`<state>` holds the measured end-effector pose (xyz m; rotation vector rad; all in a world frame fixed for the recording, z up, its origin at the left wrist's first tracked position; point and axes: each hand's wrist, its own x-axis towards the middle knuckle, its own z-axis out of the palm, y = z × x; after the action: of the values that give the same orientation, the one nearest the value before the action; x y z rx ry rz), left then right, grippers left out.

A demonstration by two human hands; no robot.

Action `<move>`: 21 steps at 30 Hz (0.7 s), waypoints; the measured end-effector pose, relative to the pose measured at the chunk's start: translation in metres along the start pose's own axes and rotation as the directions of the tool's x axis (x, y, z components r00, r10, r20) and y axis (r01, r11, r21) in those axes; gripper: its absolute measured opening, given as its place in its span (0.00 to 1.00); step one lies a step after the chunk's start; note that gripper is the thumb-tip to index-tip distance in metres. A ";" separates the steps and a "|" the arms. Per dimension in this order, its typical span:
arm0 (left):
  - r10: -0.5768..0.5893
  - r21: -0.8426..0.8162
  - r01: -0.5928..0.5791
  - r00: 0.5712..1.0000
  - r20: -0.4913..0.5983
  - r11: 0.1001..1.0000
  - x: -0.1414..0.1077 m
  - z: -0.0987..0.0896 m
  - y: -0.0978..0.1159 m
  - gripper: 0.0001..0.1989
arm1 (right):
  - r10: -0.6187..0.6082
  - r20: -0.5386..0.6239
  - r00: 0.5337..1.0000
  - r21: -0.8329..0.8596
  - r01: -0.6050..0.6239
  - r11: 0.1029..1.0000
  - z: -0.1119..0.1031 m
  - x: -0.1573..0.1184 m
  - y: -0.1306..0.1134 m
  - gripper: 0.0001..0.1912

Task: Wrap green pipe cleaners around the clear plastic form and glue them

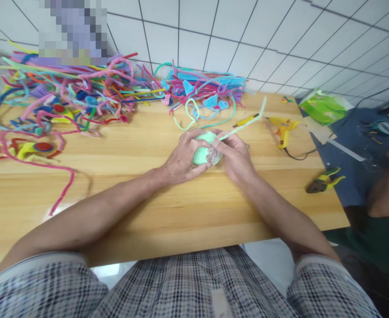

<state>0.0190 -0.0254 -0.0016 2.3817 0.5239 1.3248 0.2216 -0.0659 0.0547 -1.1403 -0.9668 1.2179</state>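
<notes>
My left hand (184, 158) is wrapped round a mint-green ball (201, 154) coiled from pipe cleaner, steadying it above the wooden table. A greyish patch shows uncovered on the ball's right side. Between the thumb and fingers of my right hand (234, 152), a light green pipe cleaner (244, 125) is pinched against the ball. Its free end sticks up to the right and bends near the tip. Just behind my hands lie a loose green pipe cleaner loop (192, 115) and a yellow utility knife (245, 120).
Heaps of coloured pipe cleaners (91, 92) spread over the left and back of the table (168, 207). To the right are a yellow hot glue gun (283, 130) with its cord, pliers (323, 181) and a green packet (327, 107). Another person's arm (388, 185) is at far right.
</notes>
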 end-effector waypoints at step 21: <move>-0.314 -0.263 0.343 0.938 0.148 0.902 0.010 -0.017 0.004 0.32 | -0.083 0.031 0.996 -0.017 0.083 0.996 0.008 -0.006 0.002 0.16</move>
<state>0.0097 -0.0213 0.0163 2.0060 0.6264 1.0431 0.2124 -0.0713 0.0547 -1.0877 -1.0401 1.1647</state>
